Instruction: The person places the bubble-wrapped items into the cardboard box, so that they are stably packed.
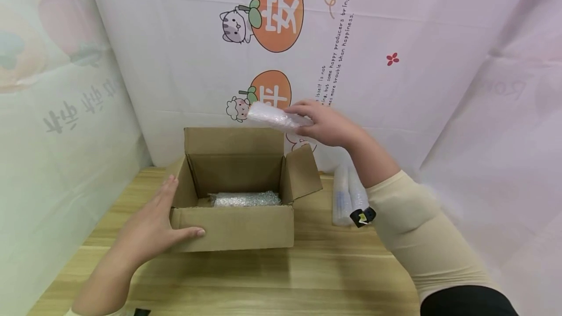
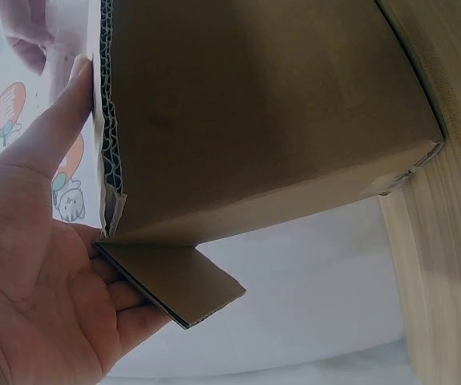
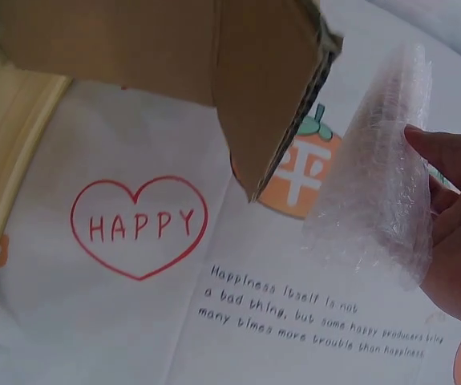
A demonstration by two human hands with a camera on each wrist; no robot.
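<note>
An open cardboard box (image 1: 237,228) stands on the table with its flaps spread. My left hand (image 1: 151,226) holds its near left corner, thumb over the front flap and fingers along the left flap (image 2: 174,281). Above the box's back right, my right hand (image 1: 325,123) grips a bubble-wrapped roll (image 1: 276,117) by one end. In the right wrist view the thumb presses on the clear wrap (image 3: 382,176); what is inside is hidden. Another bubble-wrapped bundle (image 1: 246,199) lies inside the box.
Two more bubble-wrapped rolls (image 1: 341,199) lie on the wooden table (image 1: 333,267) right of the box, partly behind my right forearm. The box's right flap (image 1: 305,172) sticks outward. A printed white cloth (image 1: 184,62) hangs behind, with cloth walls on both sides.
</note>
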